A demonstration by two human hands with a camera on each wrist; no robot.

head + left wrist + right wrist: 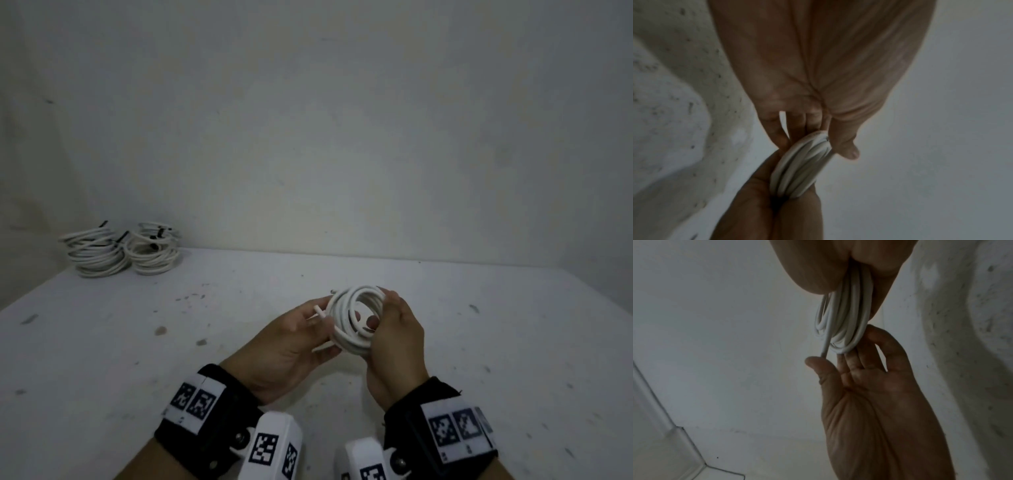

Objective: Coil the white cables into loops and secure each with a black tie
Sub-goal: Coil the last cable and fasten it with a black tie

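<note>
Fingers [390, 298] of left hand [287, 346] and right hand [397, 346] grip white cable [342, 322].

The left grip [291, 339] lies palm up, its fingers under the cable coil [352, 318] and its thumb pressing on top. The right grip [397, 342] curls round the coil's opposite side, back of the hand up. Both wrists, held close together, wear black bands [209, 411].

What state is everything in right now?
white cable coil: wound, held above the table, untied
cable end: loose, poking out left of the coil
left hand: pinches the coil's left side
right hand: grips the coil's right side
finished coils: piled at table's far left, black ties on
</note>
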